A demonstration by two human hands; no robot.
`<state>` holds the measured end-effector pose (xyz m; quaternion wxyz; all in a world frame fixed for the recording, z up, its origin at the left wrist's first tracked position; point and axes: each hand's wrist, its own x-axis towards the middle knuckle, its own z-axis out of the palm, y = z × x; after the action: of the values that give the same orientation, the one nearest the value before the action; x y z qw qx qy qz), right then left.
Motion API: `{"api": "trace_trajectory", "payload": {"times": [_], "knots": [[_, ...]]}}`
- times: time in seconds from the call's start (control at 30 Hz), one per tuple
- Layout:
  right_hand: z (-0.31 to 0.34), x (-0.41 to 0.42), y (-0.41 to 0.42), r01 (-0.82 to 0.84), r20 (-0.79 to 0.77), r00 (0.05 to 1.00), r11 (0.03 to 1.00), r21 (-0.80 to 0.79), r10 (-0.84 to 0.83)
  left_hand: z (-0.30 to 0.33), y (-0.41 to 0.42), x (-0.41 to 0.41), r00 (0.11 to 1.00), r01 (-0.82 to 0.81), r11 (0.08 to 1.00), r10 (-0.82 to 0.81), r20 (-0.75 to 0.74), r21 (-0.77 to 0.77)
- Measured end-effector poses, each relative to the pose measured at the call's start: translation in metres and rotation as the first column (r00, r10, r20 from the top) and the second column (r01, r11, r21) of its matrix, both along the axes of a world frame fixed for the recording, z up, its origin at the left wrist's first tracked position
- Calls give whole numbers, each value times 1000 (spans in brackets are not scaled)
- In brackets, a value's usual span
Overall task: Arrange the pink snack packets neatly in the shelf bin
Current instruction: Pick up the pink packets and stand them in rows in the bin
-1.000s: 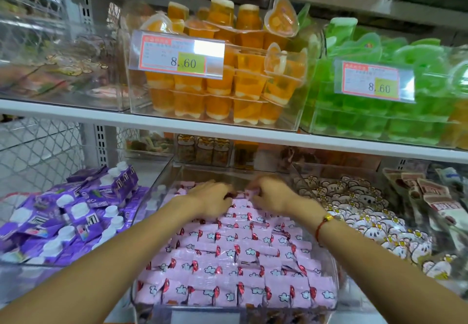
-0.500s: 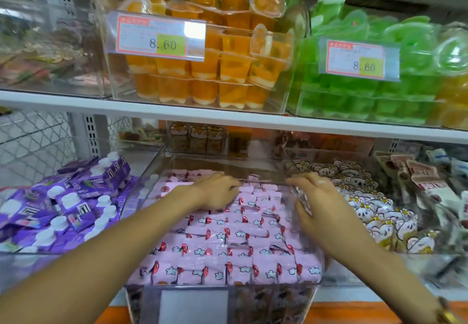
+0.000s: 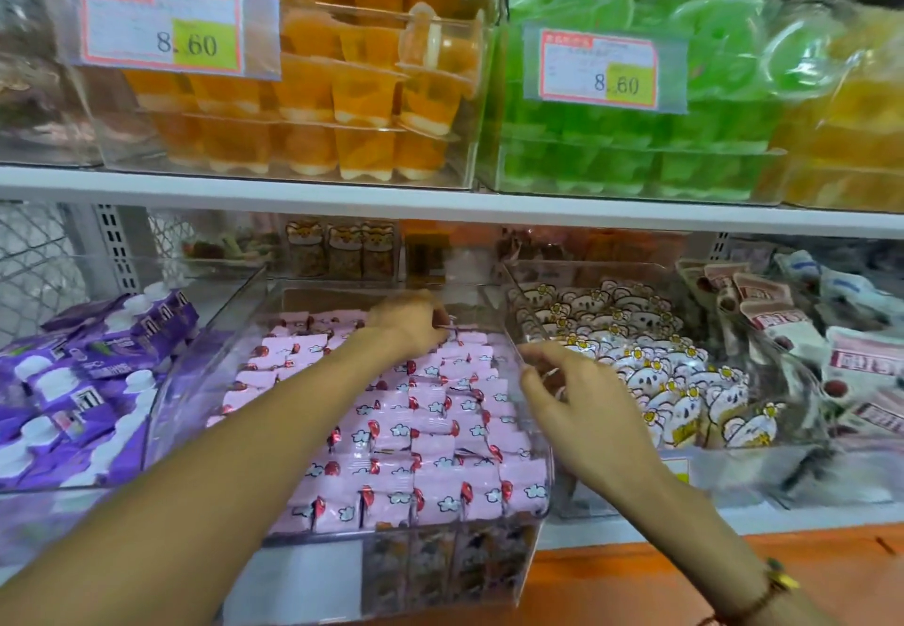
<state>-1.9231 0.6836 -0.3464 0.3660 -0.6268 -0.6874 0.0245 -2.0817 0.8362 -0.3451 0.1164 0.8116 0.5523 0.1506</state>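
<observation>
The pink snack packets (image 3: 430,434) lie in overlapping rows in the clear shelf bin (image 3: 526,535) on the lower shelf, filling it from the front wall almost to the back. The left hand (image 3: 408,320) reaches to the bin's back edge, its fingers curled down on a packet there, seemingly pinching it. The right hand (image 3: 582,405) hovers over the bin's right wall, fingers loosely bent and spread, holding nothing. To the left sit purple pouches (image 3: 78,381) with white caps; to the right, a bin of white cartoon-face packets (image 3: 670,366). On the upper shelf, orange jelly cups (image 3: 342,102) and green jelly cups (image 3: 636,146) each carry a price tag reading 8.60 (the smaller print is too blurred to read): one tag (image 3: 164,28) at left, another (image 3: 604,70) at right
</observation>
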Motion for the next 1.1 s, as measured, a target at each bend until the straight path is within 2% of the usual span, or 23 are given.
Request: {"api": "trace_trajectory", "payload": {"times": [0.17,0.23,0.3,0.4,0.47,0.53,0.6,0.7,0.77,0.83,0.9,0.97,1.0,1.03,1.07,1.1], "knots": [[-3,2,1,-6,-15,1000,1000,-16,6,3,-1,-4,1000,9,998,-9,-4,66],[-4,2,1,-6,-22,1000,1000,-14,5,6,0,-4,994,-22,995,11,113,100],[-5,2,2,5,-26,1000,1000,-7,-5,13,-1,-2,933,-89,993,58,354,72],[-6,2,3,8,-20,1000,1000,1,-8,30,-9,-2,683,-167,985,141,717,-35],[-5,2,2,5,-17,1000,1000,-10,-5,38,-20,-8,529,-221,972,186,828,-77],[-1,2,1,4,-18,1000,1000,-25,-5,42,-34,-18,329,-239,960,224,917,-148],[8,2,1,26,-23,999,999,37,-26,45,-52,-29,137,-178,948,289,948,-263],[28,-6,4,3,-79,997,984,176,11,45,-80,-42,4,-21,920,392,920,-392],[37,-19,4,-129,-128,982,987,93,140,42,-95,-45,-87,132,879,471,878,-458],[39,-35,-1,-266,-155,952,964,20,265,39,-106,-46,-135,242,823,554,822,-514],[39,-42,-5,-328,-136,931,939,97,339,38,-112,-47,-97,320,791,574,813,-521],[41,-40,-9,-331,-230,905,931,155,359,40,-114,-49,44,304,817,501,864,-489],[43,-38,-10,-317,-342,874,939,136,345,41,-116,-51,160,262,854,421,893,-450],[46,-37,-10,-301,-485,820,950,88,304,41,-118,-53,318,200,905,302,899,-375],[47,-35,-9,-299,-630,738,954,17,242,42,-120,-55,496,149,955,152,855,-256],[50,-34,-8,-318,-747,643,946,-58,170,43,-121,-57,635,149,982,-3,772,-119]]}}
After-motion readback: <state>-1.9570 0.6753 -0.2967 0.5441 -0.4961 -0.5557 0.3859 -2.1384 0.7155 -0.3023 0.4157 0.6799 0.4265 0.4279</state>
